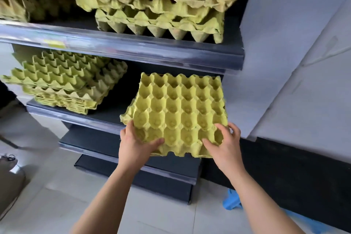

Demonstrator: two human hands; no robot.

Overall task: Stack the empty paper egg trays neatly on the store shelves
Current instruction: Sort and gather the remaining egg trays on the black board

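Note:
A yellow-green paper egg tray (180, 108) lies cups up on another tray at the right end of the middle shelf (76, 118), its near edge sticking out past the shelf front. My left hand (136, 144) grips the tray's near left corner, thumb on top. My right hand (224, 142) grips the near right corner, fingers curled over the rim. A skewed stack of trays (64, 81) sits at the left of the same shelf. More tray stacks (159, 5) fill the upper shelf (133, 45).
Two lower dark shelves (167, 163) jut out below my hands. A white wall (303, 62) with a dark base closes the right side. A blue object (231, 201) lies on the tiled floor at the right. A grey object (9, 176) sits at the far left.

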